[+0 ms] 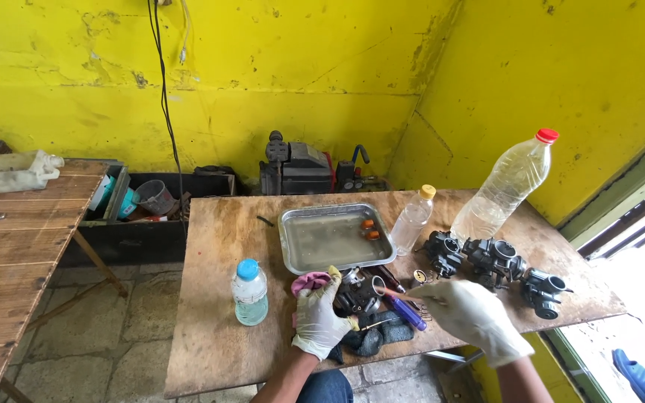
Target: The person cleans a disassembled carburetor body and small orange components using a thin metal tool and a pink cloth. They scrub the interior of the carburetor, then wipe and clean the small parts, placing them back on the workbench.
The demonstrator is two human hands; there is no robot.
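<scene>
1. Head view: my left hand (319, 315), gloved white, is gripping a dark metal carburetor (360, 292) and holding it steady on the wooden table (210, 328); fingers closed round its left side.
2. My right hand (472, 310), also gloved, is pinching a thin stick-like tool (401, 295), tip pointing at the carburetor's round opening. Fingers narrow, closed on the tool.
3. The carburetor is sitting between both hands, just above a dark rag (378, 334) and touching a blue-handled screwdriver (406, 312).
4. Handling guess: cast metal, so heavy for its size, stiff, probably slick with fuel; small levers and jets look fragile. I'm judging the solid body best to grab, not the linkages.
5. Beyond the left hand: a metal tray (293, 257) of liquid holding orange bits, and a pink cloth (309, 282) touching the fingertips.
6. Left of the left hand: blue-capped bottle (249, 292).
7. Beyond the right hand: three more carburetors (496, 263), a small yellow-capped bottle (413, 220), a big red-capped bottle (508, 186).
</scene>
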